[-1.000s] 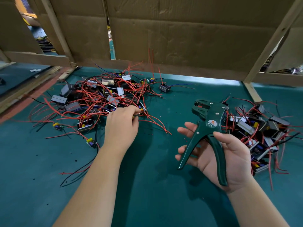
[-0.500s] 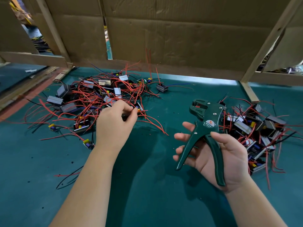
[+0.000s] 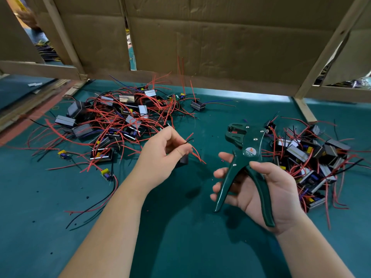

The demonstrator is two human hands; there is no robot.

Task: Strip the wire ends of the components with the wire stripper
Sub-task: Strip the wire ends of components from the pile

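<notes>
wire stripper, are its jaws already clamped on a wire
No, the wire stripper in the right hand sits apart from the wires pinched by the left hand.

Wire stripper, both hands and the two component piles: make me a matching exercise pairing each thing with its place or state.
Things:
1. wire stripper
2. left hand
3. big pile of components
4. smaller pile of components

Places or states:
A. lies on the green mat at the right edge
B. pinches one component with red and black wires above the mat
C. held in the right hand, handles spread apart
D. spreads over the mat at the far left, near the cardboard wall

Pairs: 1-C, 2-B, 3-D, 4-A
</notes>
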